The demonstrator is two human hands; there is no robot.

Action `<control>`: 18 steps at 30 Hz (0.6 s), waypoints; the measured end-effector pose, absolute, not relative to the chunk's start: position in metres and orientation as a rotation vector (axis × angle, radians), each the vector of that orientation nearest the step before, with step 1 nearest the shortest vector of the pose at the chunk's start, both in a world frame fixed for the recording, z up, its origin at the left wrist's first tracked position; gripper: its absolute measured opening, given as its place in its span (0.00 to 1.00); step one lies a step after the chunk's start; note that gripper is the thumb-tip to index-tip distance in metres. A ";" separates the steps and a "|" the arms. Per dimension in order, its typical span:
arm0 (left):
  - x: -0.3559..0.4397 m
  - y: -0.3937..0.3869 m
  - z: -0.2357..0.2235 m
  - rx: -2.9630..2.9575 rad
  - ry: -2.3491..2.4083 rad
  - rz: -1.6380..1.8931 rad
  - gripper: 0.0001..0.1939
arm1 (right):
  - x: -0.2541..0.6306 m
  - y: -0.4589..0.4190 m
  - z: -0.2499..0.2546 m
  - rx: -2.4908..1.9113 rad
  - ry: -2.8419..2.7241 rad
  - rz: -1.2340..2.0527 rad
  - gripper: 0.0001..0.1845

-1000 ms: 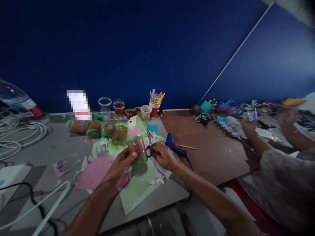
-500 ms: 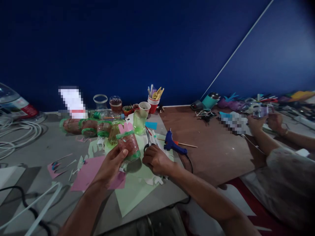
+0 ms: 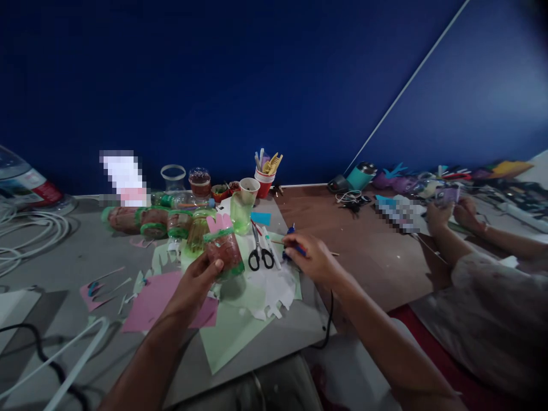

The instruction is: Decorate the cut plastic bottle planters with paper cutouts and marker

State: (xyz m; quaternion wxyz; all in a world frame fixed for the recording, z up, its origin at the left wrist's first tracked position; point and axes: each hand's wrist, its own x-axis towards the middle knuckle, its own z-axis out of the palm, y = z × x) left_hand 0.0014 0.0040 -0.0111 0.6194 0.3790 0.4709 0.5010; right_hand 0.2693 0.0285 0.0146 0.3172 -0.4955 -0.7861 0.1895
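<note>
My left hand (image 3: 206, 275) grips a small clear-walled craft cup (image 3: 225, 251), reddish brown with green bands at its rim and base. Pink paper strips (image 3: 219, 221) stand up from its rim. My right hand (image 3: 311, 257) is over a blue hot glue gun (image 3: 291, 229), fingers bent round its body; the hand covers most of it, and only the nozzle end and a bit of blue between the fingers show. Between my hands, black-handled scissors (image 3: 260, 258) lie beside a white pen (image 3: 272, 251) on pale paper. A thin wooden stick (image 3: 334, 253) passes under the right hand.
Several brown-and-green bottle pieces (image 3: 154, 222) lie in a row at left, near pink paper (image 3: 149, 301) and scraps. Behind stand a paper cup (image 3: 249, 187) and a red cup (image 3: 265, 185) of tools. A black cord (image 3: 330, 319) hangs at the table edge. At right, a co-worker's hands (image 3: 440, 217) hold something purple.
My right hand has left the scissors, which now lie in full view, and moved right onto the glue gun. My left hand still holds the craft cup in nearly the same place.
</note>
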 end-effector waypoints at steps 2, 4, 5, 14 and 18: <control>0.002 0.003 -0.009 0.851 1.051 1.148 0.26 | 0.288 0.031 0.013 -1.513 -2.055 0.422 0.12; 0.003 0.002 -0.007 0.831 1.029 1.151 0.27 | 0.303 0.034 0.007 -1.741 -2.098 0.344 0.13; 0.004 0.002 -0.006 0.827 1.022 1.149 0.27 | 0.308 0.034 0.003 -1.854 -2.144 0.309 0.15; 0.006 -0.002 -0.004 0.893 1.039 1.081 0.25 | 0.311 0.039 -0.017 -2.119 -2.300 0.405 0.26; 0.007 -0.002 -0.007 0.912 1.027 1.081 0.25 | 0.317 0.044 -0.020 -2.002 -2.262 0.481 0.27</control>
